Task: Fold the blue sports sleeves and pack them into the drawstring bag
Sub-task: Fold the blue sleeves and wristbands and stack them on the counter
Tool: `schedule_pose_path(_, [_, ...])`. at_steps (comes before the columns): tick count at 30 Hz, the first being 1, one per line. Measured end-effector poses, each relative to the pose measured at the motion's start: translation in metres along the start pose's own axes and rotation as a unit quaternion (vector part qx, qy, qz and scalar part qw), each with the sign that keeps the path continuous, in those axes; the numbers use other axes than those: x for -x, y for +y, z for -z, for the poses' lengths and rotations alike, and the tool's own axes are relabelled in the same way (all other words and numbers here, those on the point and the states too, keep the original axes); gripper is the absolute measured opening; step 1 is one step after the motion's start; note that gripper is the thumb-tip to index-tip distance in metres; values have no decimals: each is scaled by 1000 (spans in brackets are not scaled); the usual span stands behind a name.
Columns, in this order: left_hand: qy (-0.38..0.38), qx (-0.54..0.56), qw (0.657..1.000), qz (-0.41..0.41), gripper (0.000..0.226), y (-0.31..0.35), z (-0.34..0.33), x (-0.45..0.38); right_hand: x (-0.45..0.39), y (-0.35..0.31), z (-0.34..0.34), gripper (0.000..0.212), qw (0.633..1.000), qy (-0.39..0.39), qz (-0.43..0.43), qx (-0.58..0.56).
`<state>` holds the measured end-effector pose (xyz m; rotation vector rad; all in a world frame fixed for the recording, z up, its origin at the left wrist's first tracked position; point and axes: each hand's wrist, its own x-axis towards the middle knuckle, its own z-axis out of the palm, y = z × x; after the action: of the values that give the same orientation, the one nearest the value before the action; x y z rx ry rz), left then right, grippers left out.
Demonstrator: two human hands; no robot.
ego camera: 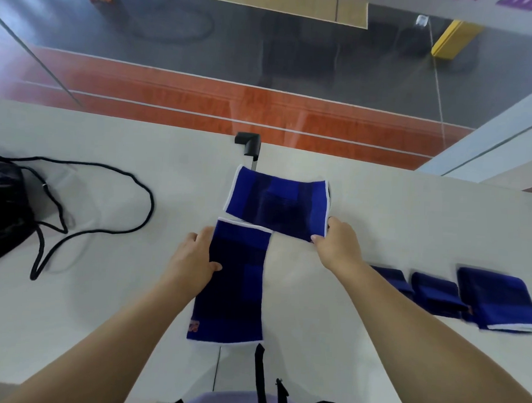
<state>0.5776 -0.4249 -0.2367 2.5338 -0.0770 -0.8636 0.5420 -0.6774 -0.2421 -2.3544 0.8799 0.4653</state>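
At the centre of the white surface (410, 226), I see two blue sports sleeves laid out at a right angle. The near sleeve (233, 285) lies flat and lengthwise, its white-trimmed ends pointing to 12 and 6 o'clock, a small orange mark at its lower left corner. The left hand (195, 259) rests along this sleeve's left edge, its fingers (204, 233) straight and the thumb lying on the fabric. The far sleeve (277, 201) lies crosswise just beyond it, at 12 o'clock from the near one, the two close at the corner; I cannot tell whether they touch. The right hand (337, 244) pinches the far sleeve's lower right corner, thumb and curled fingers closed on the white trim. At 9 o'clock, at the frame's left edge, sits the black drawstring bag (2, 208), well apart from the sleeves, its black cord (106, 200) looping loosely across the surface toward the centre. At 3 o'clock, beyond the right forearm, three folded blue sleeves (495, 299) lie in a row, blurred. A black bracket (249, 142) sits on the surface's far edge at 12 o'clock, just beyond the far sleeve. Beyond the edge, an orange-red and grey floor (202, 86) shows.
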Motion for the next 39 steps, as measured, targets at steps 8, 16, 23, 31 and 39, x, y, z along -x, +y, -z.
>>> schedule_pose_path(8, [16,44,999,-16,6,-12,5,6,9,9,19,31,997,64,43,-17])
schedule_pose_path(16, [111,213,971,-8,12,-25,42,22,7,-2,27,37,987,-79,143,7])
schedule_pose_path(23, [132,240,961,-29,13,-18,60,35,5,-25,42,41,943,-263,171,114])
schedule_pose_path(31, [87,257,961,-53,16,-4,54,36,9,-17,53,23,946,-248,123,167])
schedule_pose_path(39, [26,325,945,-18,17,9,54,31,32,-30,13,49,988,-66,137,22])
